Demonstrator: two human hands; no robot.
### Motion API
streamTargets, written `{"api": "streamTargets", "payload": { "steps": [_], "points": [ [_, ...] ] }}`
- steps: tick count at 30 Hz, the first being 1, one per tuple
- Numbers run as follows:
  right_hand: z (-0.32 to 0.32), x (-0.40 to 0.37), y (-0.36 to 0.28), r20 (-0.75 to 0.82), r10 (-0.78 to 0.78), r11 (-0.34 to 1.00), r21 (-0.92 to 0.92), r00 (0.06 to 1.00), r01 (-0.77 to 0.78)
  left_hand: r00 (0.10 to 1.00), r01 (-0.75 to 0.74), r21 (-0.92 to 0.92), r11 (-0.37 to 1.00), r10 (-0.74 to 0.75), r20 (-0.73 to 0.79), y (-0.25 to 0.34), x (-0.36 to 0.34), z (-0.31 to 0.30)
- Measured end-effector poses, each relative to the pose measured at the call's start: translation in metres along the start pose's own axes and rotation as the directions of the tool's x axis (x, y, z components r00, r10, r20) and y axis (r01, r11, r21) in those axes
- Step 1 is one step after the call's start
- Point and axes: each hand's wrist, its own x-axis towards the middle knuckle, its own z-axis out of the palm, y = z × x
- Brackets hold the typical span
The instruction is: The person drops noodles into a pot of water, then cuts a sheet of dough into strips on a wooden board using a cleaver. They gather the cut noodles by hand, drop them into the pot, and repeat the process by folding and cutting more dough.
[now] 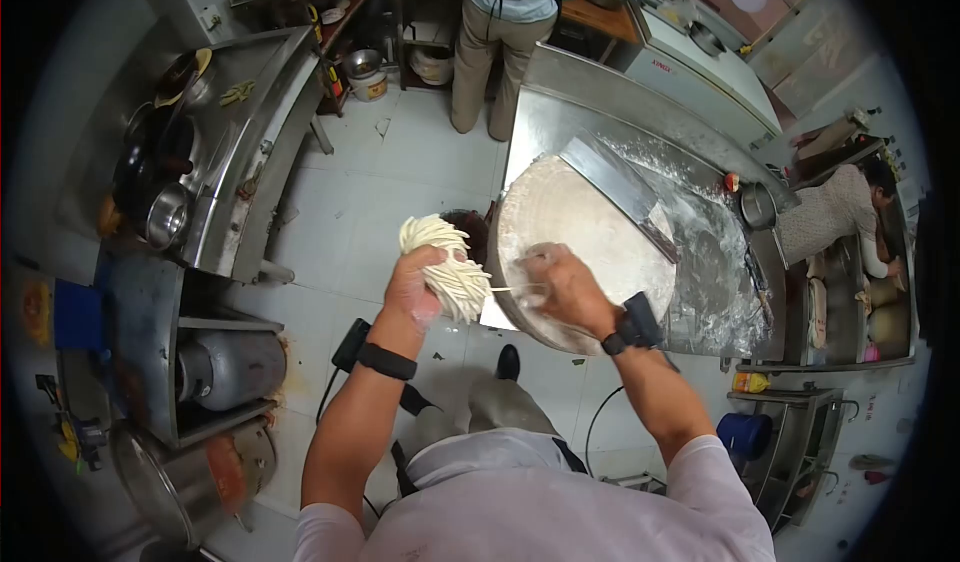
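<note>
A bundle of pale noodles point(455, 280) is held up over the floor by my left hand point(412, 287), whose fingers wrap round its left side. My right hand point(562, 287) is over the near-left part of a round, floury board point(600, 232), blurred by motion. One thin strand stretches from the bundle toward my right fingers; the blur hides whether they grip it. A wide metal blade point(620, 187) lies across the board's far right side. The board rests on a steel table point(700, 132) dusted with flour.
A steel stove counter point(235, 152) with pans stands at the left, above a gas cylinder point(235, 370). One person point(505, 42) stands beyond the table; another person point(835, 212) leans over shelves at the right. A dark bucket point(465, 232) sits behind the noodles.
</note>
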Motion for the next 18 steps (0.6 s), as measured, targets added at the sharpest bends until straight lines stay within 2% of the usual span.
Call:
{"api": "streamTargets", "payload": {
  "steps": [1,3,5,6,7,8,9,10,11,12,13,16,17,18],
  "points": [
    [0.01,0.008,-0.011,0.036,-0.052,0.996,-0.066,0.998,0.054,0.997,0.06,-0.033,0.998,-0.058,0.047,0.003,0.0,0.0],
    [0.024,0.011,-0.023,0.065,-0.05,0.991,-0.122,0.997,0.057,0.997,0.068,-0.055,0.996,-0.067,0.032,0.0,0.003,-0.001],
    [0.045,0.011,-0.011,-0.038,-0.054,0.981,-0.188,0.998,0.045,0.995,0.09,-0.084,0.992,-0.086,0.049,-0.002,-0.001,0.002],
    [0.038,0.01,-0.02,-0.074,-0.053,0.989,-0.139,0.996,0.043,0.986,0.135,-0.133,0.982,-0.121,0.112,-0.005,-0.001,-0.003],
    [0.049,0.003,0.002,-0.077,-0.109,0.993,-0.046,0.991,0.106,0.979,0.162,-0.178,0.971,-0.135,0.156,-0.009,-0.004,-0.015],
    [0.052,-0.002,0.007,-0.169,-0.139,0.99,-0.039,0.976,0.134,0.974,0.159,-0.165,0.973,-0.127,0.186,-0.012,-0.004,-0.023],
    [0.041,0.009,-0.012,-0.133,-0.039,0.979,0.194,0.99,0.064,0.99,0.046,-0.149,0.988,-0.025,0.139,-0.013,-0.01,-0.028],
    [0.039,0.022,-0.036,-0.002,0.159,0.903,0.405,0.987,-0.145,0.999,0.051,-0.145,0.988,-0.052,-0.002,-0.001,-0.03,-0.022],
    [0.042,0.028,-0.045,0.109,0.194,0.829,0.513,0.975,-0.222,0.999,-0.045,-0.192,0.98,0.047,0.006,0.001,-0.038,-0.033],
    [0.065,0.033,-0.065,0.165,0.214,0.629,0.731,0.963,-0.265,0.989,-0.142,-0.115,0.983,0.138,-0.044,0.018,-0.06,-0.039],
    [0.076,0.039,-0.078,0.241,0.257,0.391,0.859,0.936,-0.329,0.978,-0.2,-0.049,0.978,0.197,-0.061,0.03,-0.078,-0.033],
    [0.112,0.064,-0.152,0.359,0.203,0.324,0.853,0.911,-0.409,0.945,-0.305,-0.009,0.952,0.301,-0.129,0.066,-0.145,-0.059],
    [0.133,0.071,-0.172,0.4,0.128,0.185,0.889,0.907,-0.419,0.935,-0.333,-0.009,0.943,0.329,-0.131,0.075,-0.163,-0.077],
    [0.145,0.079,-0.202,0.454,0.107,0.127,0.876,0.885,-0.465,0.911,-0.387,-0.004,0.922,0.382,-0.156,0.089,-0.189,-0.091]
  ]
}}
